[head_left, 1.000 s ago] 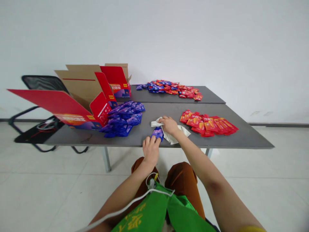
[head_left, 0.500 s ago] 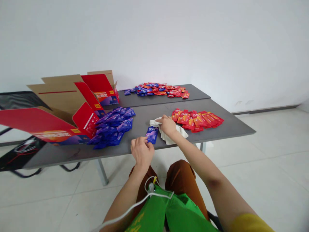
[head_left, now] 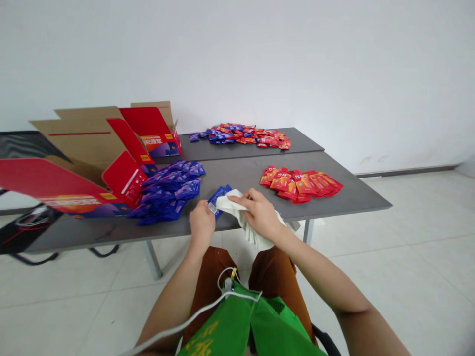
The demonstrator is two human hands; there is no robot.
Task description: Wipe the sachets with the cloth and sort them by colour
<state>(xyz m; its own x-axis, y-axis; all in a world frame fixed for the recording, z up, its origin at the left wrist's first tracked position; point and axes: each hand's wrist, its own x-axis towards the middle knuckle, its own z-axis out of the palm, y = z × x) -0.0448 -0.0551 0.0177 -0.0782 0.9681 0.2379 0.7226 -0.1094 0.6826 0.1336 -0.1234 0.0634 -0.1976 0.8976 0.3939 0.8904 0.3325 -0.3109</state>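
Observation:
My left hand (head_left: 202,222) is closed on the near end of a blue sachet (head_left: 215,201), which is tilted so that a pale printed label shows. In my right hand (head_left: 259,213) is a white cloth (head_left: 237,207), pinched at its upper part, its folds hanging below past the table's front edge. The cloth's tip overlaps the right side of the sachet. Left of my left hand lies a pile of blue sachets (head_left: 170,190). Beyond my right hand, red sachets (head_left: 300,184) lie spread in an overlapping group.
Open red cardboard boxes (head_left: 126,185) with raised flaps stand at the left of the grey table (head_left: 230,170). A mixed heap of red and blue sachets (head_left: 241,135) lies on the table's far part, near the wall. A white cable (head_left: 200,311) runs across my green apron.
My left hand has lifted and turned the blue sachet, moving left. My right hand has raised the white cloth from the table and brought it against the sachet.

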